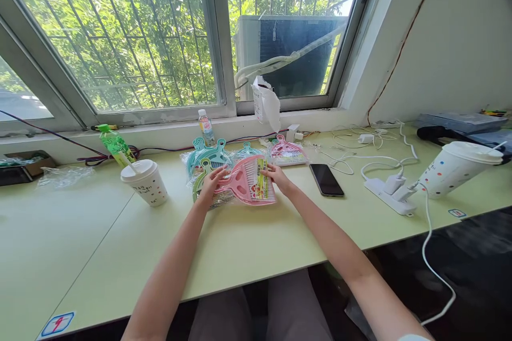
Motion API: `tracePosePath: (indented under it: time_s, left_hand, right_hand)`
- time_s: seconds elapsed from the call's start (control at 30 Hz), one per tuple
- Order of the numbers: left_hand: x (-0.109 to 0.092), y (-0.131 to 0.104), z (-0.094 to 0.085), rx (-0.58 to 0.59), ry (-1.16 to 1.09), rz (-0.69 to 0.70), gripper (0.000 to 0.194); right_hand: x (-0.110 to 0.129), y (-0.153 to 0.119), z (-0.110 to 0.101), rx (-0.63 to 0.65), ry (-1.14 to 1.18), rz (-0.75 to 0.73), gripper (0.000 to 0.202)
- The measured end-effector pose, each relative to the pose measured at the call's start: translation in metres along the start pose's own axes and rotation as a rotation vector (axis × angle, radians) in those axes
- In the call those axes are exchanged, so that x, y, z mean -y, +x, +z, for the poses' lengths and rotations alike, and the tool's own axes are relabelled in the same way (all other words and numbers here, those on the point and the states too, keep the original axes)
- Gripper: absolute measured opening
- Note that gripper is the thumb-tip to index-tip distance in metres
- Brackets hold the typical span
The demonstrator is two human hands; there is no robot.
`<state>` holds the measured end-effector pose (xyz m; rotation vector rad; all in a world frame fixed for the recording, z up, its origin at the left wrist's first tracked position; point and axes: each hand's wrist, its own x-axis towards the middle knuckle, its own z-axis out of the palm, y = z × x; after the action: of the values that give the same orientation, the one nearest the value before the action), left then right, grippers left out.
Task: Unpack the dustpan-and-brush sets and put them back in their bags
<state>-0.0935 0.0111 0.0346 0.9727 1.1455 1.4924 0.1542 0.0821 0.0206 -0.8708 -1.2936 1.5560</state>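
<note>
Between my hands is a pink mini dustpan (240,184) with white brush bristles and a yellow printed label (262,178), tilted above the table. My left hand (212,185) is closed around its handle end at the left. My right hand (277,177) pinches the right side by the label. Under and behind my left hand lie a green dustpan (197,185) and teal dustpans (208,155) in clear plastic. Another teal piece (247,150) shows behind the pink one. A further pink dustpan set (286,150) lies behind my right hand.
On the left stand a lidded paper cup (146,184) and a green bottle (116,144). A small bottle (206,127) is by the window. To the right are a black phone (327,179), a power strip (388,196) with cables, and a tilted large cup (456,170).
</note>
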Motion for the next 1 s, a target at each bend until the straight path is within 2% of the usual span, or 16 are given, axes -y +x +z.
tracePosePath:
  time_s: [0.13, 0.23, 0.37, 0.53, 0.6, 0.7, 0.8, 0.87, 0.93, 1.0]
  left_hand:
    - [0.008, 0.002, 0.001, 0.027, 0.076, 0.066, 0.027]
    - [0.014, 0.006, 0.000, -0.043, 0.055, 0.074, 0.017]
    - [0.013, 0.004, 0.004, -0.129, 0.026, 0.083, 0.018]
    - [0.010, 0.002, 0.007, -0.175, 0.007, 0.130, 0.014]
    - [0.009, 0.006, 0.000, -0.252, -0.035, 0.117, 0.013]
    - [0.008, 0.015, -0.016, -0.442, -0.119, 0.097, 0.011]
    - [0.006, 0.022, -0.030, -0.583, -0.283, 0.137, 0.011]
    - [0.004, 0.023, -0.034, -0.531, -0.382, 0.134, 0.022]
    - [0.002, 0.021, -0.034, -0.341, -0.424, 0.088, 0.033]
    - [0.002, 0.018, -0.030, -0.116, -0.393, -0.004, 0.031]
  right_hand:
    - [0.000, 0.001, -0.004, -0.018, -0.011, 0.009, 0.033]
    - [-0.001, 0.003, -0.005, -0.012, -0.016, -0.005, 0.036]
    - [-0.003, 0.005, -0.005, -0.013, -0.016, -0.005, 0.038]
    - [0.002, 0.009, -0.014, -0.097, 0.020, -0.092, 0.041]
    - [0.004, 0.012, -0.022, -0.178, 0.070, -0.136, 0.041]
    - [0.003, 0.017, -0.035, -0.333, 0.186, -0.175, 0.038]
    - [-0.004, 0.022, -0.044, -0.444, 0.317, -0.173, 0.029]
    - [-0.010, 0.026, -0.046, -0.487, 0.396, -0.150, 0.024]
    - [-0.016, 0.029, -0.047, -0.518, 0.441, -0.125, 0.022]
    - [-0.020, 0.031, -0.047, -0.541, 0.444, -0.113, 0.022]
